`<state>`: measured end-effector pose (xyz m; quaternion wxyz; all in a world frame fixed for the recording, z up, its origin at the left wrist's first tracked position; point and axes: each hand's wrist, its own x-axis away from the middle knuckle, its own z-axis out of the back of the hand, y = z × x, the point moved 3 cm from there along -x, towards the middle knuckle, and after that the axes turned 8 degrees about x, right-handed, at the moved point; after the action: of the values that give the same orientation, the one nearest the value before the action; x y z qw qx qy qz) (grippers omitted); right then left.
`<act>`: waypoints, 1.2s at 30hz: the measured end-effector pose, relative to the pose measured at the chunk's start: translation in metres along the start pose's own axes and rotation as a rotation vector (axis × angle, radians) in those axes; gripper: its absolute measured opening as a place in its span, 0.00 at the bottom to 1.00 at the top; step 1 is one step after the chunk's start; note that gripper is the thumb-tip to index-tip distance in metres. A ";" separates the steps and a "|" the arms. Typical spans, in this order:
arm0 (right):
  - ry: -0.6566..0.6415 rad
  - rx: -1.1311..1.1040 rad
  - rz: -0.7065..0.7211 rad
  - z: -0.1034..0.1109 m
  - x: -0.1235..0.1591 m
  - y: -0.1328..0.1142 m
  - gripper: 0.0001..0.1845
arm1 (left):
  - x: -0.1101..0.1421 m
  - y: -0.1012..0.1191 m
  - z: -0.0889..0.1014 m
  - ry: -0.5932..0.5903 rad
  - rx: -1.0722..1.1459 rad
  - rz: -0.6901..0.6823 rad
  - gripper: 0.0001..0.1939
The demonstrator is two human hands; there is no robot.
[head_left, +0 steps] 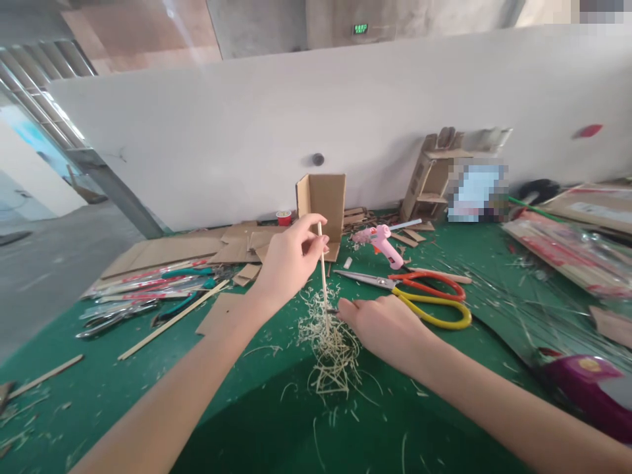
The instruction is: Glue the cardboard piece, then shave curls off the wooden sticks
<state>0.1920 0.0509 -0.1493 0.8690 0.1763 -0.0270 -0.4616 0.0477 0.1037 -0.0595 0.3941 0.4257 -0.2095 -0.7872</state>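
My left hand (296,253) pinches a thin wooden stick (323,273) near its top and keeps it upright. The stick's lower end reaches into a pile of curled wood shavings (336,355) on the green table. From the right, my right hand (382,326) is closed around a small dark tool, mostly hidden by the fingers. Its short dark tip (332,311) touches or nearly touches the stick's lower part. Just behind my right hand lie scissors (415,286) with one orange and one yellow handle.
A pink glue gun (385,243) lies beyond the scissors. Behind my left hand stands a folded cardboard piece (328,204). Pliers (118,319) and packed sticks (153,280) lie left, near a long flat stick (172,320). A cardboard model (434,178) stands back right; a purple object (582,388) lies right.
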 end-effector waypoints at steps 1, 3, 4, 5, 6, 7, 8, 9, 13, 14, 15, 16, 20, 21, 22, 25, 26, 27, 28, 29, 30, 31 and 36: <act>-0.012 -0.003 0.017 -0.001 0.002 -0.002 0.10 | 0.000 0.001 0.000 -0.007 0.006 0.003 0.12; -0.020 -0.015 0.064 -0.003 0.005 -0.007 0.10 | 0.001 0.002 0.001 -0.013 0.014 0.000 0.12; -0.018 -0.018 0.085 -0.003 0.006 -0.009 0.10 | 0.001 0.003 0.001 -0.010 0.018 -0.005 0.12; -0.010 -0.015 0.095 -0.003 0.007 -0.010 0.10 | 0.002 0.004 0.001 -0.007 0.021 -0.011 0.12; 0.005 -0.006 0.084 0.000 0.006 -0.008 0.10 | 0.002 0.006 0.001 -0.005 0.024 -0.016 0.12; 0.029 0.009 0.048 0.003 0.003 -0.005 0.09 | 0.003 0.007 0.001 -0.007 0.027 -0.018 0.12; 0.057 0.025 0.001 0.008 -0.001 0.000 0.08 | 0.003 0.007 0.000 -0.011 0.028 -0.018 0.12; 0.092 0.039 -0.060 0.015 -0.005 0.005 0.08 | 0.003 0.007 0.000 -0.016 0.031 -0.014 0.12; 0.157 0.056 -0.163 0.030 -0.020 0.020 0.09 | 0.003 0.004 0.000 -0.025 0.059 0.003 0.12; 0.146 0.052 -0.152 0.029 -0.020 0.019 0.09 | 0.002 0.002 0.001 -0.024 0.066 0.005 0.12; 0.131 0.046 -0.139 0.026 -0.019 0.017 0.08 | 0.002 0.001 0.001 -0.023 0.068 0.006 0.12; 0.110 0.037 -0.118 0.021 -0.017 0.014 0.08 | 0.002 0.000 0.001 -0.023 0.067 0.007 0.12; 0.020 -0.012 0.000 0.001 -0.001 -0.004 0.06 | 0.002 0.001 0.003 -0.021 0.058 0.013 0.12; 0.007 -0.022 0.036 -0.003 0.003 -0.008 0.07 | 0.002 0.002 0.003 -0.023 0.065 0.014 0.12; 0.000 -0.027 0.074 -0.004 0.006 -0.011 0.08 | 0.002 0.003 0.003 -0.028 0.075 0.013 0.12; 0.023 -0.015 0.105 0.001 0.006 -0.010 0.08 | 0.003 0.007 0.004 -0.041 0.093 0.008 0.11; 0.041 -0.005 0.074 0.005 0.003 -0.006 0.08 | 0.003 0.007 0.004 -0.045 0.092 0.007 0.11; 0.066 0.006 0.024 0.011 -0.001 0.000 0.08 | 0.003 0.008 0.004 -0.048 0.088 0.006 0.11; 0.091 0.014 -0.027 0.017 -0.006 0.006 0.09 | 0.003 0.008 0.004 -0.054 0.085 0.008 0.11; 0.111 0.021 -0.073 0.023 -0.011 0.012 0.10 | 0.003 0.009 0.004 -0.061 0.084 0.010 0.11; 0.141 0.023 -0.111 0.028 -0.016 0.018 0.10 | 0.003 0.009 0.004 -0.067 0.086 0.014 0.11; 0.162 0.023 -0.122 0.032 -0.021 0.022 0.10 | 0.003 0.008 0.004 -0.071 0.087 0.018 0.11; 0.149 0.043 -0.128 0.028 -0.025 0.023 0.09 | 0.002 0.004 0.003 -0.087 0.107 0.032 0.11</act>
<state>0.1901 0.0750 -0.1126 0.8332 0.2304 0.0392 -0.5011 0.0466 0.0995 -0.0559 0.3739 0.4081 -0.2749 -0.7861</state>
